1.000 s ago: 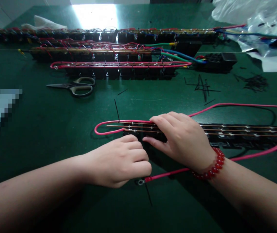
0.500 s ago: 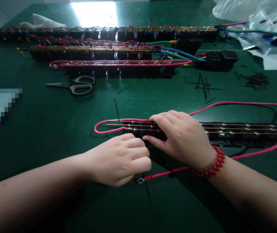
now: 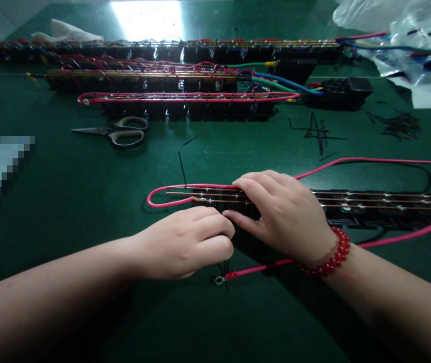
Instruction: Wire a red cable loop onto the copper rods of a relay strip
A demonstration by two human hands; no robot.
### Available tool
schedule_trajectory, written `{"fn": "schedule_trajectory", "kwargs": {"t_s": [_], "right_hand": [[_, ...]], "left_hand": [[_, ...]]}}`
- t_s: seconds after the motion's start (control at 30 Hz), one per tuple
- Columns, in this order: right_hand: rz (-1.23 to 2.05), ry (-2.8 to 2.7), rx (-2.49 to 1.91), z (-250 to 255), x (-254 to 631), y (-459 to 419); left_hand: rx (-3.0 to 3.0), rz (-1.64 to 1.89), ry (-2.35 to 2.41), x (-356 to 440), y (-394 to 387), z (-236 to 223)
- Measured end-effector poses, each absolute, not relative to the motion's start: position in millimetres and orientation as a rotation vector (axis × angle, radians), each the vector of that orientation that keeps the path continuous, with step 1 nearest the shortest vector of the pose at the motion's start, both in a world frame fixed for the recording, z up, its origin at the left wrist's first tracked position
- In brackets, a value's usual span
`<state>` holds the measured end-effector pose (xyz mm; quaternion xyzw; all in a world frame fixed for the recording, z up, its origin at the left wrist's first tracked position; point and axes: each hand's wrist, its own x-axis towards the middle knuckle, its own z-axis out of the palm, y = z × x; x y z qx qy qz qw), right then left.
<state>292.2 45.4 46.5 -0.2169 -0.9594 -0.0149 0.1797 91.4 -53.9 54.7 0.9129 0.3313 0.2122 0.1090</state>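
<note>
1. The right hand [image 3: 283,212] is clamped across the black module row [image 3: 374,222], fingers over its far edge and thumb at the near side; its fingertips rest at the red cable [image 3: 396,239].
2. The left hand [image 3: 185,244] is curled just beside the right thumb, at the near edge of the row's left end. Its fingertips are hidden, so I cannot tell what it pinches or whether the two hands touch.
3. The module row runs under the right hand and out past its right side, with thin copper rods [image 3: 179,193] along its top, their ends poking out beyond the left knuckles.
4. The red cable bends in a loop above the left hand, passes along the row to the right hand, and sweeps wide to its right. One end, with a ring terminal [image 3: 220,280], lies just below the left fingers.
5. A black cable tie [image 3: 182,169] sticks up beyond the left hand, at the cable.
6. Scissors [image 3: 124,133] lie well beyond the left hand; a pile of cable ties [image 3: 396,125] lies beyond and right of the right hand.
</note>
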Motion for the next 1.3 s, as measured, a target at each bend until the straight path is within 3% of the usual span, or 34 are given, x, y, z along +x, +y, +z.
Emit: {"fn": "schedule_trajectory", "kwargs": {"t_s": [0.37,0.53,1.0,1.17,1.3], "right_hand": [[0.408,-2.505,-0.163,53,294,43],[0.408,-2.544,-0.111,52,292,39],[0.546,-2.541,-0.111,55,292,42],[0.579,-2.503,-0.142,57,291,43],[0.573,-2.500,-0.168,57,289,42]], "left_hand": [[2.677,1.036,1.063,90,-57,52],[2.656,1.097,1.061,91,-56,53],[2.685,1.001,1.129,90,-58,54],[2.543,0.999,1.582,90,-56,50],[2.441,0.806,1.822,92,-54,48]]}}
